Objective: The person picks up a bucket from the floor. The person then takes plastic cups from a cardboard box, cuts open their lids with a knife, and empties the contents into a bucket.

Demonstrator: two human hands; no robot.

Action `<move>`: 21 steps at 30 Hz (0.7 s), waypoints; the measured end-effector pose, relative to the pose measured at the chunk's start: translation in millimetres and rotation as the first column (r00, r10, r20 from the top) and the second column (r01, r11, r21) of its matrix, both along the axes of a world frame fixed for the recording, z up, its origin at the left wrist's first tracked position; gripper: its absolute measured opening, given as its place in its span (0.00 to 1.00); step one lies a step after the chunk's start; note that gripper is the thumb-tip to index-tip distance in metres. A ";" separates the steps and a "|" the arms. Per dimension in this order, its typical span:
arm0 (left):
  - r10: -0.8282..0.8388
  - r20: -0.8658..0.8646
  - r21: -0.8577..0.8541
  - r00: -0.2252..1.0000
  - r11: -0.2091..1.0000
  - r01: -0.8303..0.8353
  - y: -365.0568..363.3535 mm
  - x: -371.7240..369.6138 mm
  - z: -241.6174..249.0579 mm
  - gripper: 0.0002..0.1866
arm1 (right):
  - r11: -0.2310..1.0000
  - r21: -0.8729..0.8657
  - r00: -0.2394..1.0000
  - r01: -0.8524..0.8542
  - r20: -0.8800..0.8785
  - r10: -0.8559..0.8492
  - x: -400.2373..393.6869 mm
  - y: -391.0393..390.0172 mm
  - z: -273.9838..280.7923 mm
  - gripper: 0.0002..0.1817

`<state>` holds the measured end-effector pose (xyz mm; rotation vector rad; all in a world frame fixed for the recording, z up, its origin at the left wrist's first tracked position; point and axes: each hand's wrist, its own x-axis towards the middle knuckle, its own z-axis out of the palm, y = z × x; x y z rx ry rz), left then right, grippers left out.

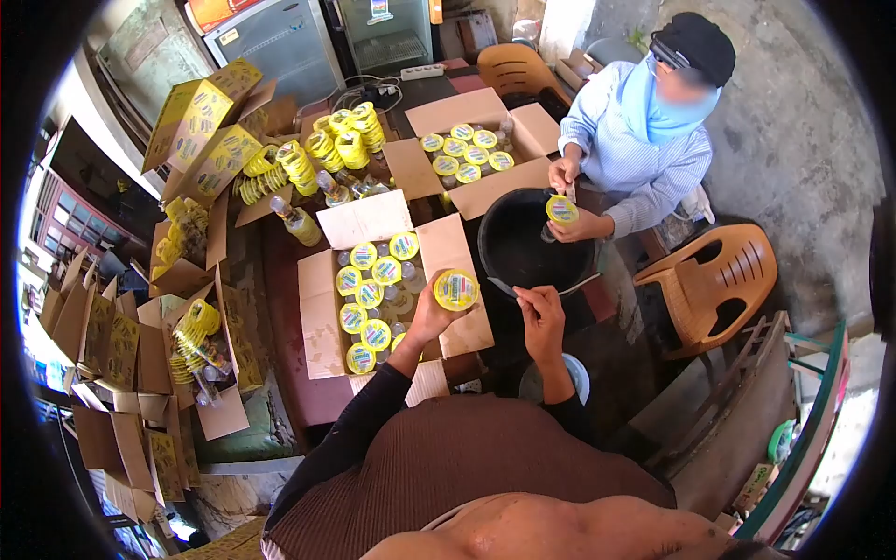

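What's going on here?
The wearer's left hand holds a yellow-topped container over the edge of an open carton partly filled with similar ones. The right hand is raised near the black bucket, fingers pinched; can't tell if anything is in the grip. Across from them, a co-worker holds another yellow-topped container over the bucket. A second open carton behind also has yellow-topped ones inside.
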<state>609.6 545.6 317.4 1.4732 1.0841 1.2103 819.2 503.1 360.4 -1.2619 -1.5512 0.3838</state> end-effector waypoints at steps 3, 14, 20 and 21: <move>0.000 -0.137 0.074 0.991 0.997 0.010 13.4 20.2 28.9 0.34 | 1.000 0.018 1.000 0.017 -0.006 -0.016 11.7 5.9 7.4 0.12; -0.100 -0.002 0.144 0.995 0.985 0.099 63.8 81.9 32.3 0.35 | 0.987 0.148 0.984 0.065 0.153 -0.088 36.2 35.1 33.7 0.16; -0.117 -0.023 0.110 0.993 0.987 0.118 75.6 94.5 15.7 0.36 | 0.996 0.076 0.961 0.045 0.268 -0.064 39.8 46.2 22.1 0.18; -0.121 -0.022 0.101 0.992 0.987 0.122 77.2 95.2 15.3 0.36 | 0.996 0.068 0.961 0.050 0.268 -0.067 39.5 47.2 22.3 0.18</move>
